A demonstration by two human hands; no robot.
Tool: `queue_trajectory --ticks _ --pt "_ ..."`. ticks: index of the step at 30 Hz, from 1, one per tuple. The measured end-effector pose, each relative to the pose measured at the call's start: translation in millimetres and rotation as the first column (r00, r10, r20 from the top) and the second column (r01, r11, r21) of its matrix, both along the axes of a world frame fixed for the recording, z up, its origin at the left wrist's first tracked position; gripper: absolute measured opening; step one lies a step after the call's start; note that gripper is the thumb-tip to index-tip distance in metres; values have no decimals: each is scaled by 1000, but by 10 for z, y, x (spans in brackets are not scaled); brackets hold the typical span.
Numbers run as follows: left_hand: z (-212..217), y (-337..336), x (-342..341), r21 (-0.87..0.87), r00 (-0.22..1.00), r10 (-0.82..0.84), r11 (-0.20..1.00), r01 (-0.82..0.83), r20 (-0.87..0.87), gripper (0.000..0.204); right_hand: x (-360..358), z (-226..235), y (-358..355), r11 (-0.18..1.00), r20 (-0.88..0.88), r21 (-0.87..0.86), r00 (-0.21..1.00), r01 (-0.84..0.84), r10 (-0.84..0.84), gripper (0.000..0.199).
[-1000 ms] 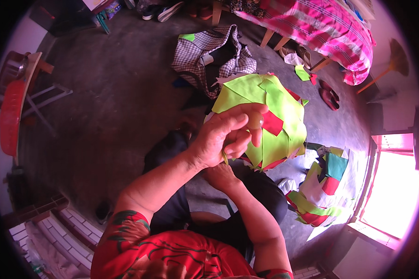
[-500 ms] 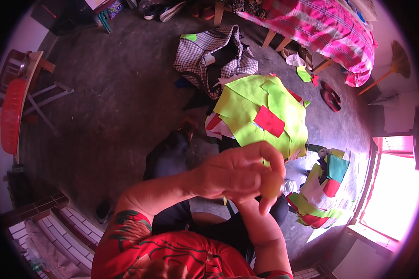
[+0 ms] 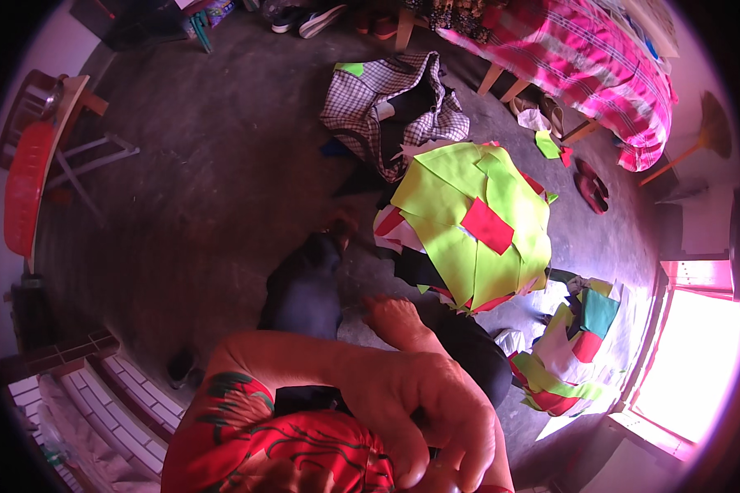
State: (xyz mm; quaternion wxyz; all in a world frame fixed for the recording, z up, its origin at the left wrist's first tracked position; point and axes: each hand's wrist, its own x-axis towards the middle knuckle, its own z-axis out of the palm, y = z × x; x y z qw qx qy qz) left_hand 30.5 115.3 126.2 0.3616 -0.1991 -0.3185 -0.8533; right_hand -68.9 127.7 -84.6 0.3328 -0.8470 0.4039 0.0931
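window blown out, right; floor dim, left; rim dark, edges bent

— How's the floor?
— Dark grey, brightly lit near the glaring window on the right.
— And furniture?
— Pink checked cloth over wooden legs, upper right; a table by the pale left wall.

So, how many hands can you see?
2: the left hand near the bottom edge, and the right hand above it, near the picture's middle. No others seem hidden.
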Motion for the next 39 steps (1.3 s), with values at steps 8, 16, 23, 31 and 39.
queue_trajectory --ticks 8,16,23,31,39 --pt "13 -42 11 -65 985 -175 983 174 -1 31 -12 17 -8 1000 -20 14 1000 -13 13 34" --pt "0 -58 2 -144 990 -138 981 131 -38 44 4 20 20 1000 21 -13 1000 15 -15 21" --pt "-46 -110 -35 -127 997 -18 992 9 -70 43 -10 81 -19 998 66 18 996 63 -64 21" --pt "58 -206 13 -209 977 60 972 -103 -205 37 -44 195 -206 947 329 217 896 235 -298 32" --pt "-66 -202 109 -279 958 281 926 -256 53 26 12 130 -203 880 437 401 790 255 -429 31"
